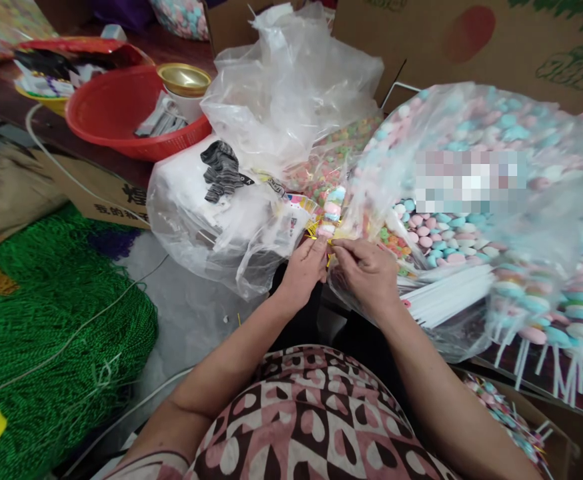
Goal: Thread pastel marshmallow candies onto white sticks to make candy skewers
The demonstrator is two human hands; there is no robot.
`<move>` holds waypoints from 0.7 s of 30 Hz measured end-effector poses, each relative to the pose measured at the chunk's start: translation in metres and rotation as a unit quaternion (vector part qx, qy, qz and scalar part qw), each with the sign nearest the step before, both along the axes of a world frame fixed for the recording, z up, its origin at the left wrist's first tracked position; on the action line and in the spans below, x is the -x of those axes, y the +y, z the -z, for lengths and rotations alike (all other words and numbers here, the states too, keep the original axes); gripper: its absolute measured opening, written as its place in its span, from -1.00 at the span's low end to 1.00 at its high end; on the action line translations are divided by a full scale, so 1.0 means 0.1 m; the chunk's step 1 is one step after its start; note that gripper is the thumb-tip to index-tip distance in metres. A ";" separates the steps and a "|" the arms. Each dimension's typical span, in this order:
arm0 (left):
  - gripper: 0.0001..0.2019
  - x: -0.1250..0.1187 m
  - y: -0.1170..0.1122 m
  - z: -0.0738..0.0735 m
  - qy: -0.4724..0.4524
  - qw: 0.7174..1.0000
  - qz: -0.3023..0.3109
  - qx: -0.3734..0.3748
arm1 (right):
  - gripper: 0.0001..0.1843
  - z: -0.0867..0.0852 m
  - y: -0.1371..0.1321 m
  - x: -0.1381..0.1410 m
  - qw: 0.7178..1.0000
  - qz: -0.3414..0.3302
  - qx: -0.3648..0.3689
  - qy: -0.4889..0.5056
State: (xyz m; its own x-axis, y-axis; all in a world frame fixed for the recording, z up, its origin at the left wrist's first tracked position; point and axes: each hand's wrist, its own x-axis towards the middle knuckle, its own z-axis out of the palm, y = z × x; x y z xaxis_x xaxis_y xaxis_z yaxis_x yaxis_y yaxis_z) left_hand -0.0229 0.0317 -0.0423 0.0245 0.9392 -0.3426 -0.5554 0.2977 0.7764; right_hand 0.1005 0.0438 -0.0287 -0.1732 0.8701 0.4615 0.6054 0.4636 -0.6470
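Observation:
A candy skewer (332, 210) with pastel pink, blue and white pieces in a clear wrapper stands up between my two hands. My left hand (304, 270) is closed in a pinch at its base. My right hand (366, 270) pinches a thin gold twist tie (316, 233) at the same spot. The two hands touch at the fingertips. A big clear bag of pastel candies (451, 233) lies just right of them, with white sticks (451, 297) under it.
Clear plastic bags (291, 87) pile up behind my hands. A red basin (121, 117) with a gold-lidded cup (184, 80) sits far left. Green netting (46, 313) covers the left floor. Finished skewers (556, 327) lie at right. Cardboard boxes (471, 40) stand behind.

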 end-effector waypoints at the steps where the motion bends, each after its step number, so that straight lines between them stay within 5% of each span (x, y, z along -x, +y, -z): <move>1: -0.63 0.00 -0.01 -0.02 -0.012 1.000 0.013 -0.019 | -0.83 0.00 -0.01 -0.01 0.997 0.011 0.049 0.062; 4: -0.61 0.01 -0.06 -0.08 -0.074 0.993 0.080 -0.047 | -0.84 0.00 -0.04 -0.03 0.955 0.015 0.194 0.224; 8: -0.65 0.02 -0.15 -0.15 -0.161 0.967 0.193 -0.030 | -0.77 -0.01 -0.07 -0.07 0.894 -0.047 0.277 0.348; 15: -0.61 0.03 -0.21 -0.23 -0.285 0.899 0.333 0.028 | -0.79 -0.08 -0.14 -0.28 0.815 -0.176 0.397 0.384; 18: -0.62 -0.02 -0.21 -0.24 -0.294 0.895 0.333 0.035 | -0.77 -0.03 -0.14 -0.28 0.814 -0.166 0.375 0.412; 21: -0.64 -0.09 -0.21 -0.25 -0.270 0.915 0.299 0.034 | -0.75 0.05 -0.14 -0.24 0.855 -0.088 0.308 0.407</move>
